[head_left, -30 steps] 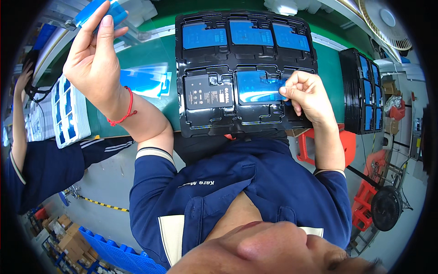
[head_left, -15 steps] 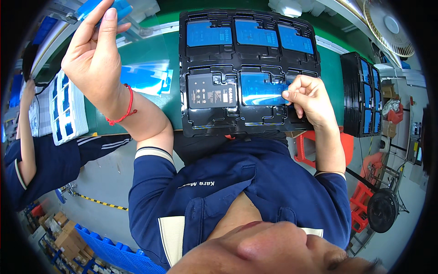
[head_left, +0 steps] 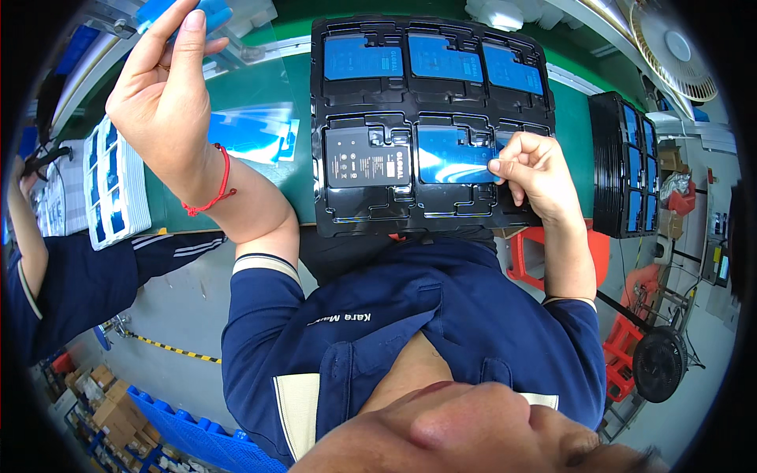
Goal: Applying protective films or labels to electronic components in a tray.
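A black plastic tray (head_left: 322, 177) holds flat batteries in two rows. The far-row batteries (head_left: 364, 60) are covered in blue film; the near-left battery (head_left: 367, 158) has a bare dark face. Over the near-middle pocket lies a glossy blue film (head_left: 453, 158) on a battery, and my right hand (head_left: 532, 169) pinches its right edge between thumb and forefinger. My left hand (head_left: 162, 94) is raised at the upper left, thumb and forefinger almost together at the picture's edge. A blue plastic piece (head_left: 217, 14) shows right behind those fingertips; what they grip is partly out of view.
Blue film sheets (head_left: 248, 134) lie on the green table (head_left: 225, 206) left of the tray. White trays (head_left: 118, 189) are stacked farther left, near another person's arm (head_left: 30, 244). More black trays (head_left: 607, 165) are stacked at the right. A red stool (head_left: 532, 256) stands below the table edge.
My hands have hardly moved. The shine on the near-middle blue film has shifted and spread. At the far left, the other person's arm has moved left.
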A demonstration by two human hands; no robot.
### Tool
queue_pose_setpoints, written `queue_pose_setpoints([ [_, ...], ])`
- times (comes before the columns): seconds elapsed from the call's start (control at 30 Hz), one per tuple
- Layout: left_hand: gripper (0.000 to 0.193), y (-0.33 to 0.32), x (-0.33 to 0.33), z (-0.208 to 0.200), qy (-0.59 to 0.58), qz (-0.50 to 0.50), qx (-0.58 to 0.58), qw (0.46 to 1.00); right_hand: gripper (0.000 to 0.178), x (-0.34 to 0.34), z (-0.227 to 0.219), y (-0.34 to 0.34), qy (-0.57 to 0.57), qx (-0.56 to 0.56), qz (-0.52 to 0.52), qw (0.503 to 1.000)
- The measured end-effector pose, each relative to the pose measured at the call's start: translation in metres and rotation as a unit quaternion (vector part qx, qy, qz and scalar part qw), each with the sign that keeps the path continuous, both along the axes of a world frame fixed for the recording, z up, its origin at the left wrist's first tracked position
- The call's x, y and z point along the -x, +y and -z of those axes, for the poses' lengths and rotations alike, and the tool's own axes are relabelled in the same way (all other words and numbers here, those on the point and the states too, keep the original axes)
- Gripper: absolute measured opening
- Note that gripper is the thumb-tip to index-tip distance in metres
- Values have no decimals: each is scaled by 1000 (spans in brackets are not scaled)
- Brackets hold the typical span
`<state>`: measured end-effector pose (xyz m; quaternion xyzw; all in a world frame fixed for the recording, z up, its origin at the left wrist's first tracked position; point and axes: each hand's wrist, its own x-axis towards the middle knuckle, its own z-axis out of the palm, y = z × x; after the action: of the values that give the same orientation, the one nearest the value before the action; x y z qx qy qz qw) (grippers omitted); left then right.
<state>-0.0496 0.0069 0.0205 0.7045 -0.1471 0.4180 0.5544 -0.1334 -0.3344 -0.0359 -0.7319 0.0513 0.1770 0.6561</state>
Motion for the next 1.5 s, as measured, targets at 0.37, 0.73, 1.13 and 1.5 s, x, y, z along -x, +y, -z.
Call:
queue_pose_setpoints([
  [0.37,17,0,3,-2,15,-20,-7,1000,11,0,1,2,-10,13,0,1000],
  [0.73,16,0,4,0,34,-19,-25,999,10,5,-1,9,-25,78,16,997],
  [1.13,18,-6,6,-1,17,-25,-24,999,34,13,-11,29,-167,333,-31,928],
  [1.5,18,-7,9,-3,34,-28,-31,999,12,3,-16,5,-254,373,69,890],
])
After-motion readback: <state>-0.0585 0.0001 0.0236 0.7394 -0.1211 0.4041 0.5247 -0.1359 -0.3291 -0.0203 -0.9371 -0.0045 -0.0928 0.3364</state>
